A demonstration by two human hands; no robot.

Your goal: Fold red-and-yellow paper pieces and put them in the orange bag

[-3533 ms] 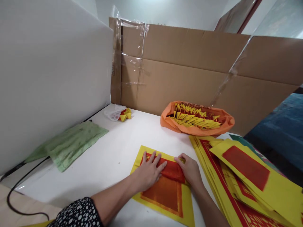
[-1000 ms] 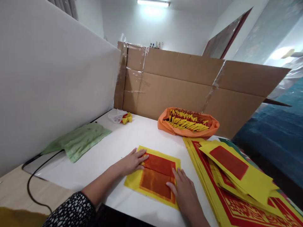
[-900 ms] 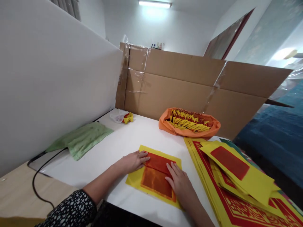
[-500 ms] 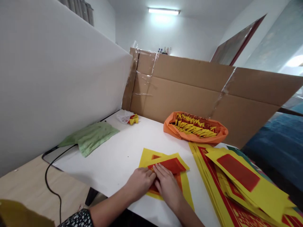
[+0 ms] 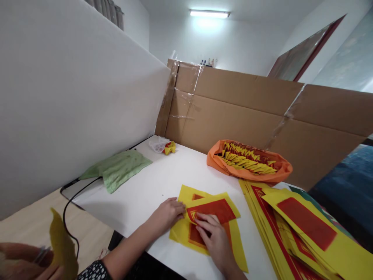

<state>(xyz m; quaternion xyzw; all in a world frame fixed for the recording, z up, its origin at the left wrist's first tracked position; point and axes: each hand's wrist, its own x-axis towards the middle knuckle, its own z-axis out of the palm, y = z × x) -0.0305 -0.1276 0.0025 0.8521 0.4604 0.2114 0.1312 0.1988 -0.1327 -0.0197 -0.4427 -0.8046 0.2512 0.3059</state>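
Two yellow paper sheets with red printed panels lie in front of me: a flat lower sheet and a folded upper sheet slanting across it. My left hand is at the left edge of the upper sheet, fingers curled together and pressing its corner. With thumb and fingertips, my right hand pinches the lower edge of that sheet over its red panel. Part of the lower sheet is hidden under the upper one and my right hand.
To the right lies a pile of yellow and red sheets. Behind stands an orange bag of folded yellow pieces, against cardboard. A green cloth and black cable are left. Another person's hand holds yellow paper.
My hands have moved apart, the left to the sheet's left edge, the right to its lower edge. The other person's hand has come into view at lower left. The view has shifted slightly.
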